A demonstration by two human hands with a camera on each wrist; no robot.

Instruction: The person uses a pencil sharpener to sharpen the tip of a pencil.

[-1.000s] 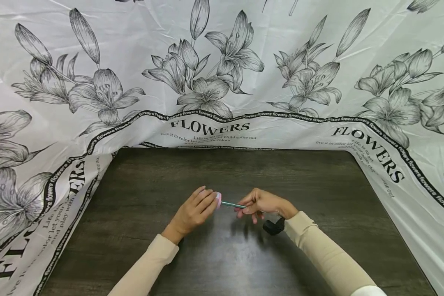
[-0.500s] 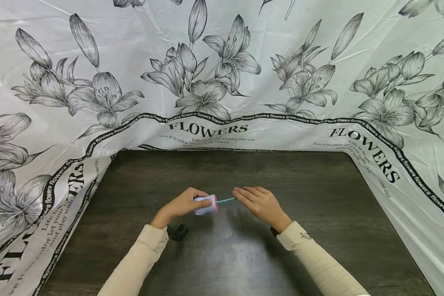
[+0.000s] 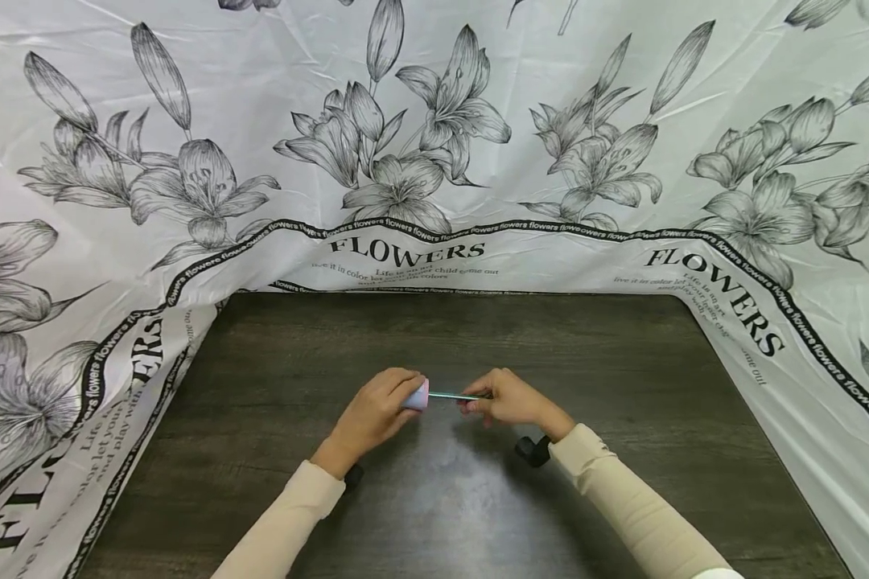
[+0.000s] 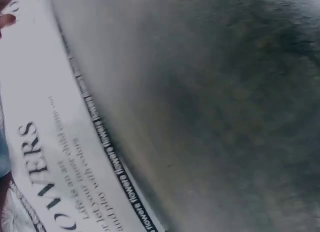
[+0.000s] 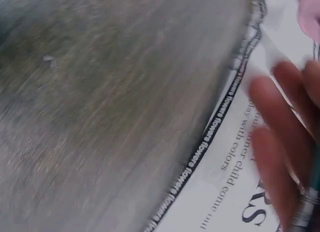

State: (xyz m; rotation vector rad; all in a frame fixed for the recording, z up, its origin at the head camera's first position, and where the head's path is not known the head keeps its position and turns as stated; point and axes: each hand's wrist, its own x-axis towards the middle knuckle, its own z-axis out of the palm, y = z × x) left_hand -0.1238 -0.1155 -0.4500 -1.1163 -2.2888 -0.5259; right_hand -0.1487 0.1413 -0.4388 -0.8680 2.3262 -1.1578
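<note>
Above the middle of the table, my left hand [image 3: 368, 418] grips a small pale blue pencil sharpener [image 3: 414, 396] with a pink end. A thin teal pencil [image 3: 449, 395] runs from that pink end across to my right hand [image 3: 516, 400], which pinches it between thumb and fingers. The pencil's tip is hidden inside the sharpener. In the right wrist view, blurred fingers [image 5: 280, 127] show at the right edge, near a silver band on the teal shaft and the sharpener's pink end [image 5: 309, 14]. At the left wrist view's left edge is a sliver of the blue body.
A dark wood-grain table [image 3: 434, 330] lies under both hands. White cloth [image 3: 434, 185] printed with black flowers and lettering hangs behind it and along its sides. A black wrist camera mount [image 3: 532, 451] sits below the right wrist.
Both hands have twisted about the pencil's line, first one way, then back. The left thumb has rolled off the top of the sharpener, and the right hand has turned its thumb side into view.
</note>
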